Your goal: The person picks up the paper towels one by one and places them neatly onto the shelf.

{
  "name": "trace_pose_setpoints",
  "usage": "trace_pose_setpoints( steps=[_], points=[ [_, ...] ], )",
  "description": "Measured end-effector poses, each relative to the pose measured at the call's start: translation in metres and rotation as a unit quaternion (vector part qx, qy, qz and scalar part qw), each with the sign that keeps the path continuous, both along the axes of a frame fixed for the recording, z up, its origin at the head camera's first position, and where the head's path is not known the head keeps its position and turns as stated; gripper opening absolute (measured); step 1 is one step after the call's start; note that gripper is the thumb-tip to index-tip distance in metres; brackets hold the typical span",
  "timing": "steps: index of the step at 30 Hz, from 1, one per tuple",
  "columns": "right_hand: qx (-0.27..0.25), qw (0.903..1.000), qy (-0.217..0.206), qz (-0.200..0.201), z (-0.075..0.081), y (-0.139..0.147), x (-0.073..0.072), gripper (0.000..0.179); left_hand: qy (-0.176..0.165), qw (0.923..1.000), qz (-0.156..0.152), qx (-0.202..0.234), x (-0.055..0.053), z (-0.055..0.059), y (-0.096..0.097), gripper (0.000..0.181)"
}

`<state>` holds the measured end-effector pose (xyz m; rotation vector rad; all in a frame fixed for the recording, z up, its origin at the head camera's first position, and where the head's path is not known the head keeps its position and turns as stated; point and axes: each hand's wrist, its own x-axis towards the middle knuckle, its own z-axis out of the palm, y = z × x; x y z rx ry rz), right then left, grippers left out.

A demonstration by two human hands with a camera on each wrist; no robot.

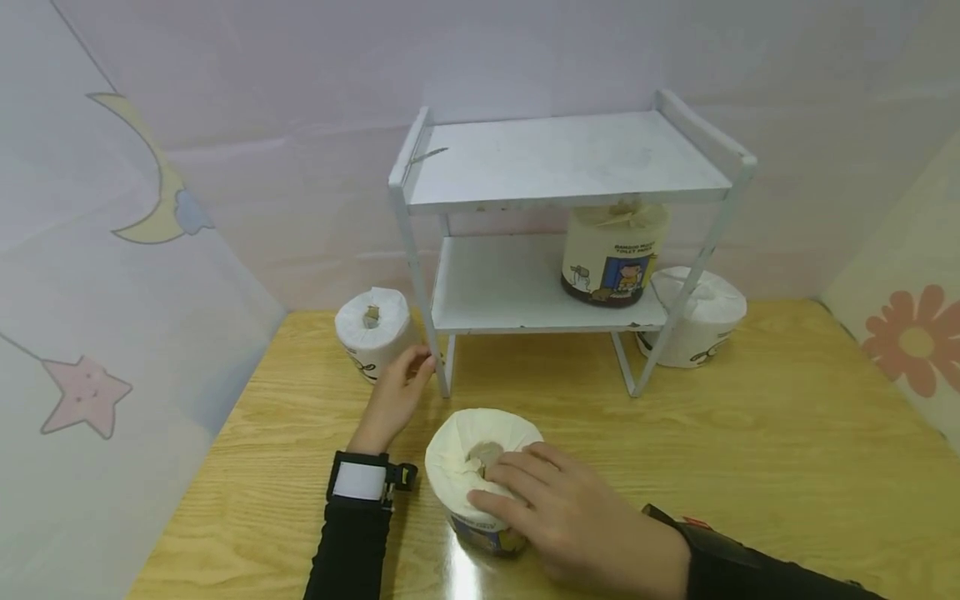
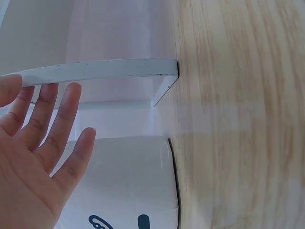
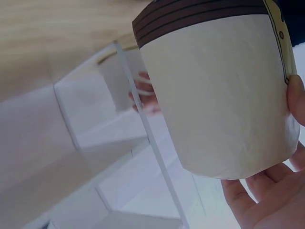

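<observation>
My right hand (image 1: 577, 521) grips a paper-wrapped toilet roll (image 1: 457, 467) from above, its fingers over the top near the centre hole. In the right wrist view the roll's plain side and dark bottom band (image 3: 205, 16) show, with the thumb against its side. My left hand (image 1: 393, 400) is at the front left leg of a white two-tier rack (image 1: 551, 325). Seen from the left wrist, its fingers are fairly straight and spread, with the fingertips against the rack leg (image 2: 119, 69). A second wrapped toilet roll (image 1: 375, 329) stands just behind that hand.
Another toilet roll (image 1: 611, 258) stands at the right of the rack's lower shelf. One more toilet roll (image 1: 701, 321) is on the wooden table (image 1: 787, 433) beside the rack's right legs. Behind the rack is a pale wall (image 1: 337, 208).
</observation>
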<state>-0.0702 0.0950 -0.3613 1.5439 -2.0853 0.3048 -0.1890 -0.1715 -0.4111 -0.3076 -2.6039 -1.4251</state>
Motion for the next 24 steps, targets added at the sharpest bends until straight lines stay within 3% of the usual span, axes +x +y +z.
trace_pose_setpoints(
  steps=[12,18,24],
  points=[
    [-0.057,0.9978,0.034,-0.011,0.03,0.004,-0.005,0.039,0.006,0.9998,-0.009,0.013,-0.002,-0.004,0.001,0.03],
    [-0.109,0.9903,0.085,-0.011,0.047,0.004,-0.014,0.031,0.003,0.9999,-0.011,0.003,-0.002,-0.004,-0.001,0.034],
    [-0.143,0.9844,0.101,-0.015,0.065,0.005,-0.019,0.031,0.003,0.9999,-0.011,0.003,-0.002,-0.004,-0.001,0.033]
  ],
)
